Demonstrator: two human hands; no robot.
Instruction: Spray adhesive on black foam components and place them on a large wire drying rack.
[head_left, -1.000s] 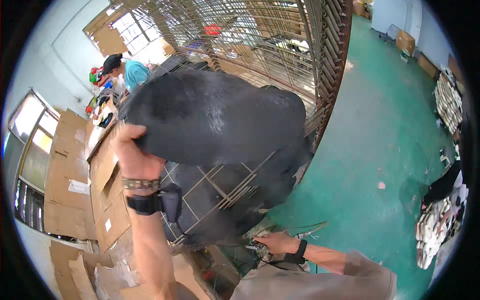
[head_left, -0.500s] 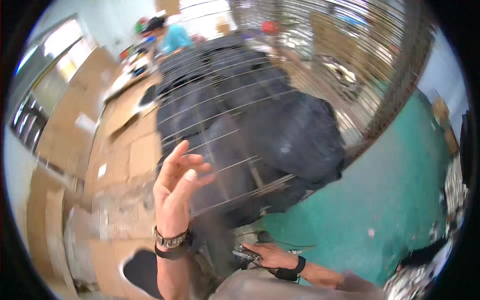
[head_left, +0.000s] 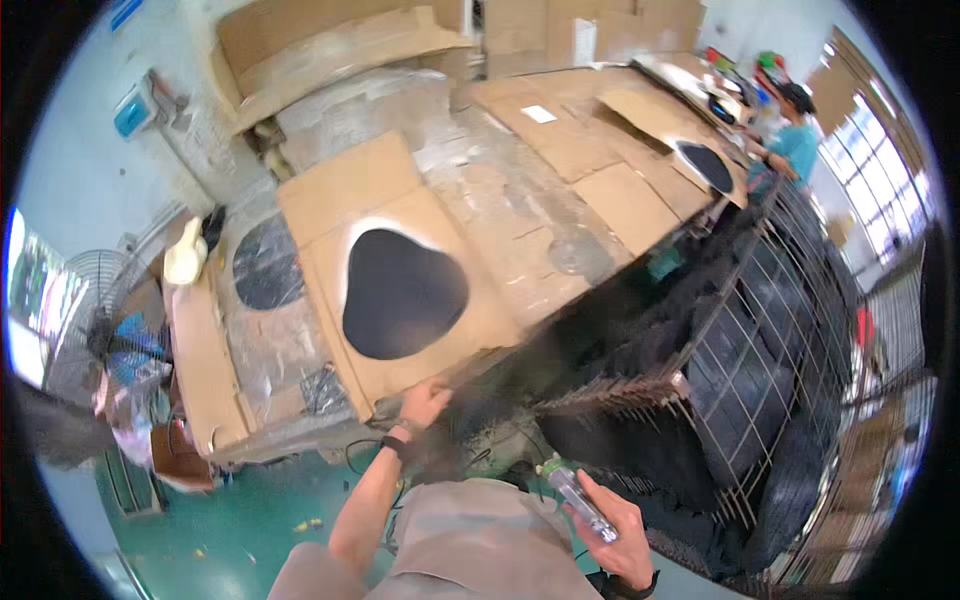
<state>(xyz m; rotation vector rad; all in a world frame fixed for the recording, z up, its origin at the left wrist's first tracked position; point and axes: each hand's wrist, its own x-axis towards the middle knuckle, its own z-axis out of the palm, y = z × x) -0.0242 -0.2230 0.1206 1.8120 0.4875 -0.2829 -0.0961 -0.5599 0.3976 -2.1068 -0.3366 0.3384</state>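
Item: my right hand [head_left: 618, 522], lower centre-right of the frame. Fingers wrapped around a clear-and-silver cylindrical tool with a green end [head_left: 578, 500], tilted, its green end toward the upper left, well apart from the sheet.

Item: my left hand [head_left: 426, 403], lower centre. Fingers curled at the near edge of a brown cardboard panel [head_left: 360, 190]; whether they grip that edge or only rest there, I cannot tell.

Item: one flat black rounded-triangular sheet [head_left: 405, 295], left of centre, lying on the panel inside a whitish margin. Neither hand touches it.

Item: one rusty wire-mesh rack [head_left: 683, 386], right of the frame, bearing dark, flat, limp-looking pieces [head_left: 750, 345], just beside my tool hand.

Faults possible, in my judgement:
- Panel dragged askew, sheet with it, should my left fingers catch its edge and pull.
- Tool or knuckles knocked on the mesh, should my right hand swing wide to the right.
- Sheet creased or smudged, should my fingers land on its face rather than its rim; it looks thin and floppy.
- Whitish margin rubbed onto the sheet's edge, if wet; wetness cannot be told.
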